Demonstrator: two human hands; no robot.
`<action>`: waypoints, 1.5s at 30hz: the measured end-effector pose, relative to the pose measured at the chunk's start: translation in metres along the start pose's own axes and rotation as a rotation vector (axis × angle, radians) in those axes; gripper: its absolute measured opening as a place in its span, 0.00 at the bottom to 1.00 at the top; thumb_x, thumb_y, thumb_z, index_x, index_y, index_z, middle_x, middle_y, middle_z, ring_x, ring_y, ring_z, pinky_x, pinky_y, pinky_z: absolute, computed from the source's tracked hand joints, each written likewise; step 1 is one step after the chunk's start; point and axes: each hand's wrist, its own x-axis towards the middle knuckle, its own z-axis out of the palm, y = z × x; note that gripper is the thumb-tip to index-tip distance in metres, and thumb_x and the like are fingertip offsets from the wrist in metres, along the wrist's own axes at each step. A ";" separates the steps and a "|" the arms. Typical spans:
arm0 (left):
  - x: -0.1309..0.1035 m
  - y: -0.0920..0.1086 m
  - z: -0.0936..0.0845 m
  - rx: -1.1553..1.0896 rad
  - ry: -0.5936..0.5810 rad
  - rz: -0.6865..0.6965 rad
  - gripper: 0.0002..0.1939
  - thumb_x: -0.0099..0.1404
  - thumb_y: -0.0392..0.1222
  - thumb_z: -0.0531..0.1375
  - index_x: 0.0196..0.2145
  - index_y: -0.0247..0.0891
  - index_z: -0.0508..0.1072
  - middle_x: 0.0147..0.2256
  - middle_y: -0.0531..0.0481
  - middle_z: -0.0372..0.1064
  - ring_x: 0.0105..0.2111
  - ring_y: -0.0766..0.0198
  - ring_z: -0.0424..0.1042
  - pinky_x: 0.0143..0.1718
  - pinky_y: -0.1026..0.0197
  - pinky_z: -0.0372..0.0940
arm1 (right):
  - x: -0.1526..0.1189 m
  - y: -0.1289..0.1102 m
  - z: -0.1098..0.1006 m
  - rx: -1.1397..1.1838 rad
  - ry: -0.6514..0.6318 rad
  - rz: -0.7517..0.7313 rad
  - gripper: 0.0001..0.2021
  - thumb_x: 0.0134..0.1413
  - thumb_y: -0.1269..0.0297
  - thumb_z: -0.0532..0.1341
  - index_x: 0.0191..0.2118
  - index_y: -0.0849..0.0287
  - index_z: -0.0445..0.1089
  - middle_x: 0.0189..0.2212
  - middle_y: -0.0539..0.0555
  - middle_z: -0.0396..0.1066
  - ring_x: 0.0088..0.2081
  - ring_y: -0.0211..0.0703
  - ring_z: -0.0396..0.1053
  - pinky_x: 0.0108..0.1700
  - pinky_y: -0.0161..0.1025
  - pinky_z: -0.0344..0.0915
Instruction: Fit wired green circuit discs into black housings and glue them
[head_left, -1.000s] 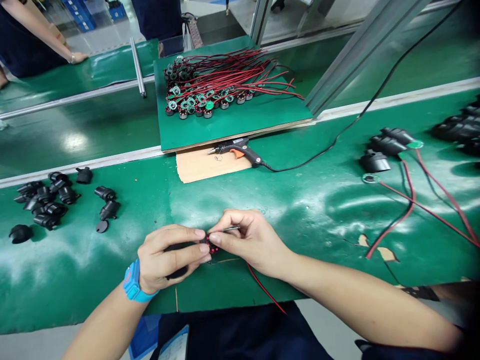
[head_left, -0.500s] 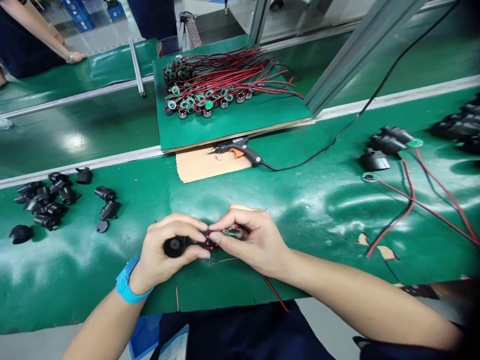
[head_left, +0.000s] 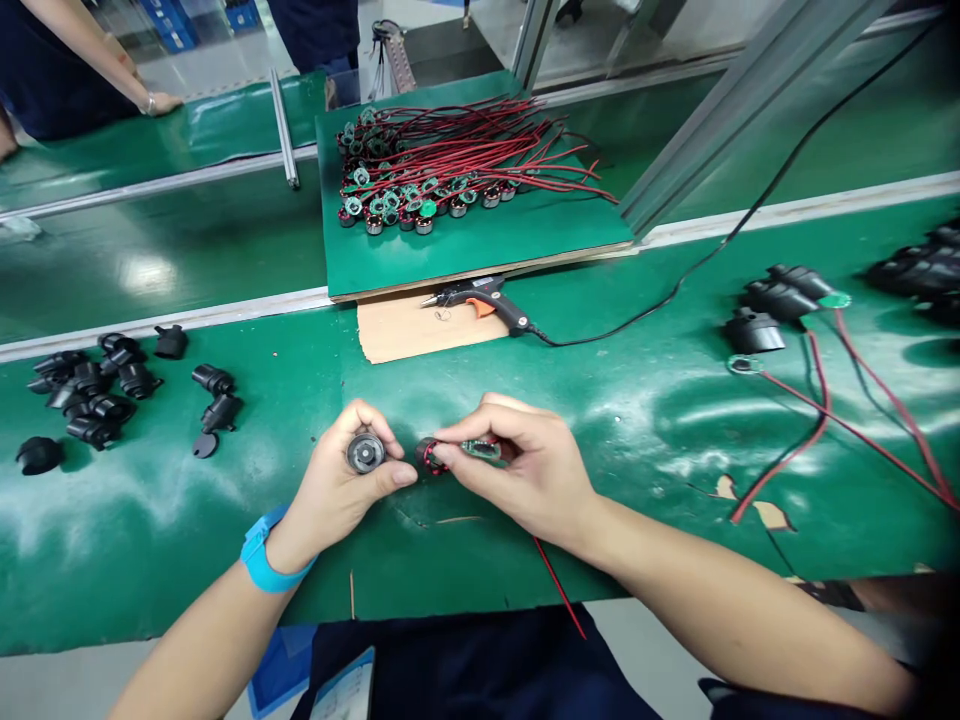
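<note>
Housing (head_left: 366, 453) in left hand (head_left: 330, 500), coil piece (head_left: 429, 456) in right hand (head_left: 536, 465), both over the bench (head_left: 570, 385) and not touching

Snug curl of fingers round the housing, round end facing up at the camera; narrow thumb-and-finger pinch on the coil piece just beside it, green circuit board (head_left: 482, 451) tucked in close, red wire (head_left: 559, 590) dangling below, upper end hidden. Probably midway at a guess: wiring apparently done, housing and coil piece unjoined. Lots left too, judging by loose black housings (head_left: 90, 378) off to the left and a heap of wired coils (head_left: 424, 224) on the raised board (head_left: 480, 250).
</note>
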 end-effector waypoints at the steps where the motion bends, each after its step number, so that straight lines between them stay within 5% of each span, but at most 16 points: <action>1: 0.000 -0.001 -0.001 0.031 -0.012 -0.012 0.18 0.64 0.45 0.69 0.43 0.42 0.64 0.36 0.54 0.68 0.33 0.67 0.67 0.36 0.64 0.63 | 0.002 0.000 -0.003 0.006 -0.004 0.034 0.02 0.54 0.69 0.70 0.35 0.59 0.80 0.23 0.47 0.69 0.22 0.32 0.62 0.23 0.31 0.60; 6: -0.001 -0.004 0.002 0.165 -0.118 0.051 0.11 0.72 0.41 0.60 0.49 0.44 0.62 0.45 0.50 0.62 0.45 0.63 0.64 0.47 0.60 0.62 | 0.011 0.000 -0.017 -0.002 0.013 0.093 0.02 0.55 0.68 0.70 0.36 0.58 0.80 0.24 0.48 0.71 0.23 0.32 0.61 0.23 0.32 0.57; 10: 0.000 -0.009 0.006 0.048 -0.179 0.102 0.14 0.69 0.41 0.64 0.49 0.44 0.66 0.47 0.49 0.61 0.46 0.62 0.66 0.48 0.60 0.64 | 0.014 -0.002 -0.026 0.001 0.030 0.122 0.02 0.55 0.66 0.70 0.35 0.57 0.79 0.26 0.48 0.71 0.23 0.32 0.61 0.22 0.33 0.55; 19: 0.003 -0.008 0.009 0.049 -0.220 0.113 0.17 0.63 0.41 0.70 0.49 0.43 0.74 0.44 0.49 0.71 0.44 0.62 0.73 0.46 0.61 0.68 | 0.011 -0.010 -0.022 0.076 -0.204 0.057 0.02 0.55 0.68 0.70 0.36 0.58 0.79 0.23 0.47 0.69 0.24 0.31 0.62 0.24 0.32 0.57; 26: -0.001 -0.014 0.016 0.313 0.008 0.170 0.19 0.62 0.41 0.70 0.45 0.42 0.65 0.41 0.50 0.73 0.40 0.62 0.75 0.41 0.61 0.69 | 0.007 -0.005 -0.016 -0.047 -0.178 0.002 0.01 0.55 0.69 0.68 0.35 0.58 0.78 0.24 0.47 0.68 0.24 0.32 0.63 0.25 0.32 0.58; 32: 0.001 -0.013 0.018 0.531 -0.055 0.284 0.12 0.68 0.36 0.62 0.49 0.42 0.72 0.44 0.46 0.70 0.45 0.59 0.72 0.46 0.59 0.70 | -0.002 0.003 -0.003 -0.106 -0.144 -0.102 0.03 0.54 0.72 0.67 0.36 0.61 0.77 0.25 0.48 0.69 0.25 0.32 0.65 0.27 0.32 0.62; 36: -0.001 -0.008 0.019 0.536 -0.113 0.268 0.19 0.66 0.33 0.61 0.54 0.41 0.69 0.51 0.42 0.64 0.54 0.55 0.68 0.56 0.54 0.68 | -0.004 0.008 0.002 -0.214 -0.107 -0.219 0.01 0.55 0.71 0.66 0.34 0.60 0.76 0.26 0.49 0.70 0.25 0.33 0.64 0.28 0.33 0.63; 45: 0.000 -0.008 0.009 0.345 -0.142 0.219 0.22 0.68 0.40 0.65 0.58 0.50 0.70 0.49 0.45 0.65 0.62 0.51 0.66 0.62 0.48 0.65 | 0.020 -0.003 -0.038 0.053 -0.335 0.208 0.08 0.66 0.62 0.61 0.43 0.57 0.77 0.33 0.51 0.76 0.30 0.36 0.70 0.31 0.34 0.66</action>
